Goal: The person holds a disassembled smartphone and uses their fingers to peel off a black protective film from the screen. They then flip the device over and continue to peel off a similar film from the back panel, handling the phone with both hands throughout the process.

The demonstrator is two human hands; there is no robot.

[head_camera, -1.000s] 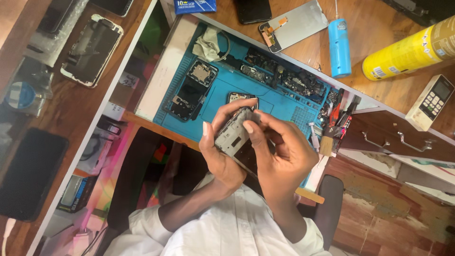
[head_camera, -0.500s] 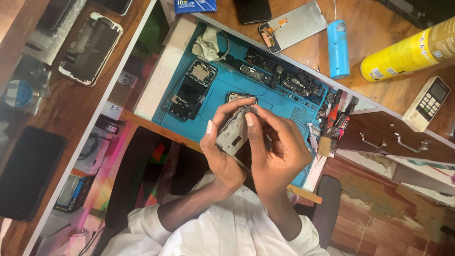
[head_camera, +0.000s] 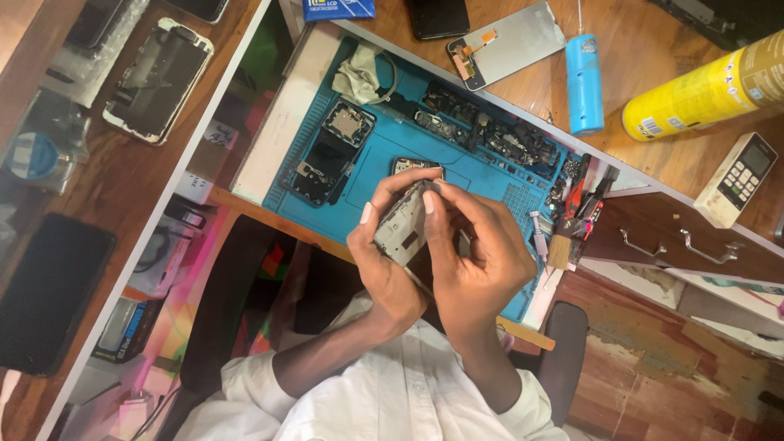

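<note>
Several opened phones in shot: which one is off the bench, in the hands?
The grey metal phone frame, gripped by the left hand and right hand. The black opened phone lies on the blue mat; the white-rimmed one lies on wood.

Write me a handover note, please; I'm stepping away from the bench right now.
Left hand: holds the frame above the mat.
Right hand: fingers pinch the frame's top edge.
Done: an opened phone lies on the mat, with loose parts along its far edge.
Left: the frame is in hand, not yet set down or fitted.
</note>
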